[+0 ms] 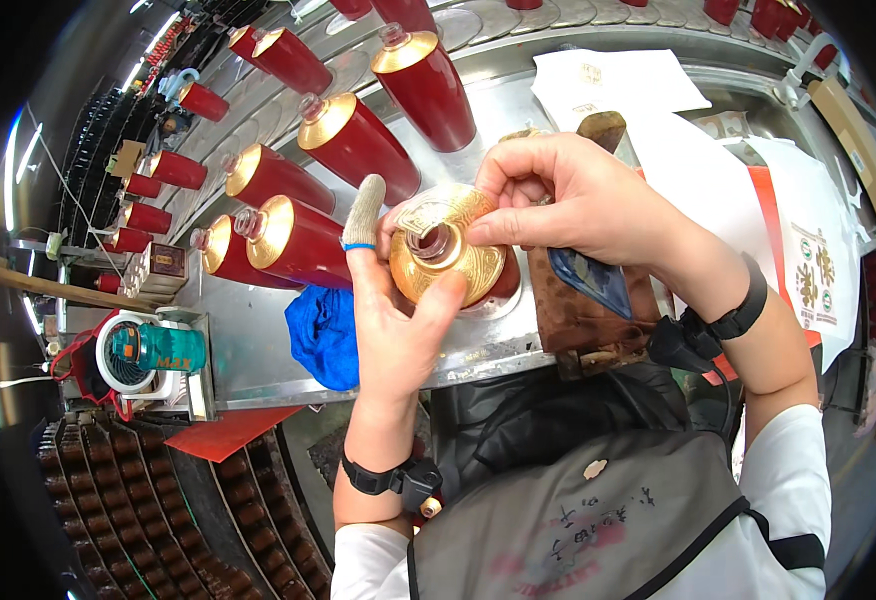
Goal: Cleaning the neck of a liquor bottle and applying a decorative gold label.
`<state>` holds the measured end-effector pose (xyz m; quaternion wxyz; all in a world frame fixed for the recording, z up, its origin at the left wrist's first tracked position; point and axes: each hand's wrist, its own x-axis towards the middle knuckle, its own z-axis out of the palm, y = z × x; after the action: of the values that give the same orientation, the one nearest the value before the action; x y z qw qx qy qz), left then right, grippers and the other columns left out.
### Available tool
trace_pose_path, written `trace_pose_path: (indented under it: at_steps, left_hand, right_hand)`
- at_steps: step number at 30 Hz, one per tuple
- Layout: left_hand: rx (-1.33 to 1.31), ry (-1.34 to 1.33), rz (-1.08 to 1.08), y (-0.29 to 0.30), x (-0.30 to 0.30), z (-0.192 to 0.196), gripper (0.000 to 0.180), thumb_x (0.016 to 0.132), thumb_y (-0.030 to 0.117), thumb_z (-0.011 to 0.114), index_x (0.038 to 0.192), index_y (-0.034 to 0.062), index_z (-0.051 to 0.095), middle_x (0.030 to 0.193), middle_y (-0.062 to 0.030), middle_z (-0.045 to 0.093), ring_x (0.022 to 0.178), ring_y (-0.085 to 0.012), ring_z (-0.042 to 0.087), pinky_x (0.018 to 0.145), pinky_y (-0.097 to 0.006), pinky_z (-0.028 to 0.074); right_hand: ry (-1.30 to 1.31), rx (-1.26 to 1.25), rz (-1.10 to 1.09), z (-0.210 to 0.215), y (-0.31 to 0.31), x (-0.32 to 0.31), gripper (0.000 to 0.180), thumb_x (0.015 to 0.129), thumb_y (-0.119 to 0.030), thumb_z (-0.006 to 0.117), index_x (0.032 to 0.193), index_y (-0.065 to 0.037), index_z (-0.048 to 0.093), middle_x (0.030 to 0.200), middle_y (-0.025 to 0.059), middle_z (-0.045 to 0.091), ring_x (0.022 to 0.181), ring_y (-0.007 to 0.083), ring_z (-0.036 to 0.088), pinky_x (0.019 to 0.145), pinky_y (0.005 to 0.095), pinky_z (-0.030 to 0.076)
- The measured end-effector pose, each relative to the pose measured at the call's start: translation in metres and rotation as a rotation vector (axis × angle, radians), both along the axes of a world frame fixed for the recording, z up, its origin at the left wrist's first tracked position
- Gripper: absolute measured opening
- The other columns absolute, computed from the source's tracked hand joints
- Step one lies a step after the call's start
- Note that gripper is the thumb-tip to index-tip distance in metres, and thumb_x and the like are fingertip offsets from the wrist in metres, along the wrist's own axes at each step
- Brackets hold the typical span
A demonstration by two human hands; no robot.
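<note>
A red bottle (504, 284) with a clear glass neck stands near the table's front edge, directly before me. Around its neck lies a gold label (463, 204) with a raised pattern, on the sloping shoulder. My left hand (394, 325) is closed round the shoulder from the left, thumb on the gold front; a knitted finger cover (364, 213) with a blue edge is on one finger, which points up. My right hand (576, 196) is closed at the label's right edge, its thumb pressed on the gold and its other fingers curled. The bottle's lower part is mostly hidden.
Several red bottles with gold shoulders (356, 135) stand behind and left. A blue cloth (323, 335) lies left of my hands. To the right are a brown block (598, 312) with a dark blue piece on it, and white sheets (698, 175). A small fan (123, 352) sits far left.
</note>
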<state>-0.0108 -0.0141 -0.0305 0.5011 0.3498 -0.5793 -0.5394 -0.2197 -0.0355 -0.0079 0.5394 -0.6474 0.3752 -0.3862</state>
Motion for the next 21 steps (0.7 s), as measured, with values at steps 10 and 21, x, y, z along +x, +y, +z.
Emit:
trace_pose_path:
  at_steps: [10, 21]
  left_hand:
    - [-0.119, -0.153, 0.011, -0.004, 0.002, -0.008, 0.116, 0.066, 0.02, 0.09, 0.153, 0.0009, 0.015, 0.137, -0.0151, 0.04, 0.127, -0.025, 0.047, 0.108, -0.038, 0.039]
    - [-0.073, 0.019, -0.154, -0.015, 0.019, -0.004, 0.12, 0.065, 0.013, 0.086, 0.155, 0.0066, 0.008, 0.137, -0.0174, 0.047, 0.128, -0.028, 0.05, 0.109, -0.04, 0.041]
  right_hand:
    - [0.027, -0.058, -0.016, 0.005, -0.005, 0.001, 0.02, 0.086, -0.015, 0.079, 0.093, -0.003, 0.065, 0.074, -0.007, 0.055, 0.067, -0.0023, 0.045, 0.059, 0.0175, 0.036]
    - [0.042, 0.084, 0.022, 0.006, -0.004, 0.006, 0.019, 0.085, -0.015, 0.079, 0.085, -0.006, 0.062, 0.066, -0.0108, 0.047, 0.061, -0.0029, 0.039, 0.053, 0.0184, 0.03]
